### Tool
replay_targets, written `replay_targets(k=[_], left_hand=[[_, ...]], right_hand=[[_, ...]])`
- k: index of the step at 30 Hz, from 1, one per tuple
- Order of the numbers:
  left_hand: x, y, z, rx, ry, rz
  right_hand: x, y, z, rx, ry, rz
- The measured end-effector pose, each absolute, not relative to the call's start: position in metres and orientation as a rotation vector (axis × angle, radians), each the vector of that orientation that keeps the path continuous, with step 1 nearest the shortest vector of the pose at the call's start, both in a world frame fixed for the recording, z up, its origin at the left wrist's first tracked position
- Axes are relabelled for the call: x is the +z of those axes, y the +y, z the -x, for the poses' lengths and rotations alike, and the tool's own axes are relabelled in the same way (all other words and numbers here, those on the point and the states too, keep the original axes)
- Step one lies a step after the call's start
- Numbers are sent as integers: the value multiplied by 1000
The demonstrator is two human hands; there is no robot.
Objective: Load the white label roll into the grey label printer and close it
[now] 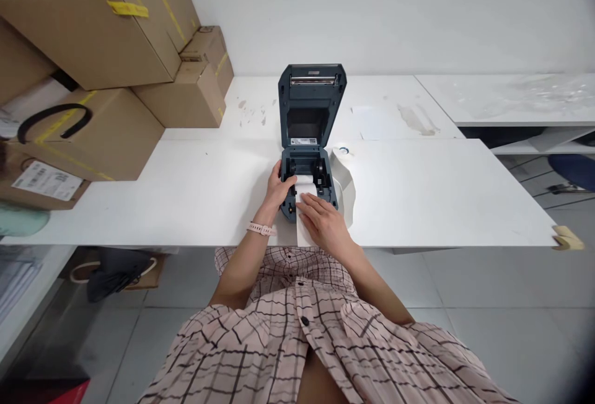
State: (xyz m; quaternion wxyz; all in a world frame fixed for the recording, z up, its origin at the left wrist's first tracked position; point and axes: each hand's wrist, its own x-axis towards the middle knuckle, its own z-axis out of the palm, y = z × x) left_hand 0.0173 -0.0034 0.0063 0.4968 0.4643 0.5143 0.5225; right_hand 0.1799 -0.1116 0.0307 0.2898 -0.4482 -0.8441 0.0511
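Observation:
A dark blue label printer (307,144) stands on the white table (441,193) with its lid tipped up and back. A white paper strip (304,188) runs out of its bay toward the front edge. My left hand (277,188) curls around the printer's left side, thumb at the bay's rim. My right hand (321,221) lies flat with fingers stretched on the paper strip in front of the printer. A white roll of paper (344,171) lies just right of the printer.
Stacked cardboard boxes (111,63) fill the table's left side. A second white table (511,97) stands at the back right, with a blue chair (574,171) beneath. A dark bag (114,271) lies on the floor at left. A scrap of tape (568,238) sticks to the right corner.

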Motion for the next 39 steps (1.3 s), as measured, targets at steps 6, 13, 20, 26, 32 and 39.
replay_targets(k=[6,13,20,26,32,39], left_hand=[[11,-8,-17,1244,1251,-1092],[13,-7,-16,1239,1242,-1090],[22,-72,-18,1108,1260,-1035],[28,-125,-15,1028,1204,-1062],[24,-127,-4,987,1149,-1110],[31,-119,20,1118,1256,-1037]], right_hand=[[28,-110,-188,231,-2224,1150],[55,-123,-201,471,-2257,1080],[142,-70,-259,816,-2065,647],[162,106,-232,580,-1558,1048],[158,93,-208,634,-1504,1023],[84,-67,-209,471,-1657,1093]])
